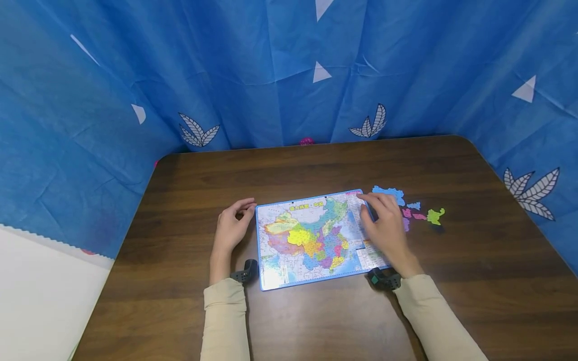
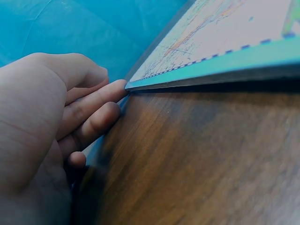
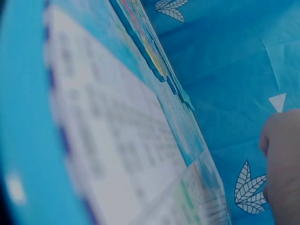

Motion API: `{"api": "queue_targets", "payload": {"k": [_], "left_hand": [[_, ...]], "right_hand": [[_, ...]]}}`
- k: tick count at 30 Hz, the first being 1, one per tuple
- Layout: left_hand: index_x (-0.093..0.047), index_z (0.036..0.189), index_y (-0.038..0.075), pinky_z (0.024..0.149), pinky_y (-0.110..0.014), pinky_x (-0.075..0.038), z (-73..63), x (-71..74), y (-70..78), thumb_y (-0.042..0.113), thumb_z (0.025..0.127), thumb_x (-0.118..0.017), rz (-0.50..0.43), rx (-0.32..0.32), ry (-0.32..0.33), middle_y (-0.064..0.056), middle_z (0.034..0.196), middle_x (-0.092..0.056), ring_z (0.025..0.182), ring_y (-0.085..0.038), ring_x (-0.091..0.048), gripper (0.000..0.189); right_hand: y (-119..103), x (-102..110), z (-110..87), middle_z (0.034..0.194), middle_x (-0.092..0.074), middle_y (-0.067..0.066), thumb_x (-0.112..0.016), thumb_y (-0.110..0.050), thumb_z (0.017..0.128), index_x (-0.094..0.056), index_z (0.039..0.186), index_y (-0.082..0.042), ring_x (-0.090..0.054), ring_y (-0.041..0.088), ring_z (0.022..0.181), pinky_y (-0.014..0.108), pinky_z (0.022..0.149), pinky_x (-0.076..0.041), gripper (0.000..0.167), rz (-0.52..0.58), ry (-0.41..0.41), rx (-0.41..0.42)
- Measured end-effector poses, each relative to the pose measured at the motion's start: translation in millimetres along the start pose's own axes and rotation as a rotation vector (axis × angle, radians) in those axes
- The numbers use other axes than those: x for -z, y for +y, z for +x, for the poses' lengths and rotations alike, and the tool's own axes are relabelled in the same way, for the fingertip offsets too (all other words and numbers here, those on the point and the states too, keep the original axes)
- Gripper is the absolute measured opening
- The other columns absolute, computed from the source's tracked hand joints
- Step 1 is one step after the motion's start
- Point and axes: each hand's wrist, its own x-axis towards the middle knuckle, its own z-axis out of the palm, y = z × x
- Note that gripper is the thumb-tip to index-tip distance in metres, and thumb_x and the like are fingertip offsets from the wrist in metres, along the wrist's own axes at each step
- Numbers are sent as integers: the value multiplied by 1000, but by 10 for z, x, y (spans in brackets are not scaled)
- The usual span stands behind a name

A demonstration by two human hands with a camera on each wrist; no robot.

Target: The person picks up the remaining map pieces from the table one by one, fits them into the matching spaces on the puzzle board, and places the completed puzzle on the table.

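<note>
A blue-rimmed magnetic map puzzle board [image 1: 271, 276] lies on the table, slightly tilted in the head view. Colourful map pieces [image 1: 299, 237] fill much of its middle. At the upper left corner is my left hand [image 1: 231, 228]; in the left wrist view its extended fingertips [image 2: 119, 86] touch the board's corner, with the thumb curved above. My right hand [image 1: 387, 225] hovers over the board's right side, thumb and forefinger apart near the upper right corner. In the right wrist view that hand [image 3: 286, 168] shows only partly, its fingertips hidden.
Right of the board lie several loose pieces: a large blue one [image 1: 392, 193], a small blue one [image 1: 414, 205], pink [image 1: 419, 216], purple [image 1: 406, 224] and a green one [image 1: 435, 216]. A blue curtain [image 1: 253, 75] hangs behind the brown table [image 1: 180, 200].
</note>
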Motion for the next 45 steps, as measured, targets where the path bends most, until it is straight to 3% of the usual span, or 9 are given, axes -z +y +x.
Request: {"api": "queue_targets", "payload": {"k": [13, 22, 27, 39, 45], "left_hand": [[-67, 134, 11, 101, -44, -48, 3, 14, 28, 27, 105, -61, -10, -20, 0, -7, 125, -73, 109, -25, -61, 34], [-67, 134, 10, 101, -44, -49, 6, 19, 23, 26, 105, -60, -16, -32, -4, -8, 125, -74, 110, -25, -61, 34], [-67, 134, 11, 100, -43, -48, 4, 19, 28, 26, 105, -60, -9, -26, 0, -7, 124, -74, 108, -25, -60, 33], [-69, 132, 12, 97, -42, -49, -9, 20, 32, 27, 104, -63, -9, -35, 9, -6, 121, -75, 106, -24, -61, 32], [-69, 131, 12, 97, -41, -49, -8, 27, 24, 26, 104, -62, -17, -35, 10, -6, 120, -75, 107, -24, -61, 32]], "right_hand": [[31, 19, 0, 140, -58, 22, -70, -7, 90, -65, 133, -2, -43, 44, 135, 66, 109, -35, 43, -84, -128, -218], [51, 21, -2, 150, -50, 24, -66, -14, 93, -61, 137, 0, -36, 47, 144, 68, 115, -27, 46, -130, -219, -260], [51, 16, -6, 151, -52, 24, -64, -17, 95, -65, 133, -1, -36, 47, 145, 70, 114, -26, 41, -152, -247, -266], [100, 79, -9, 146, -55, 25, -64, -10, 94, -68, 128, 0, -43, 50, 140, 70, 111, -30, 35, -172, -179, -242], [128, 127, 3, 149, -53, 24, -64, -10, 96, -65, 133, -1, -39, 48, 143, 70, 112, -28, 38, -200, -208, -283]]}}
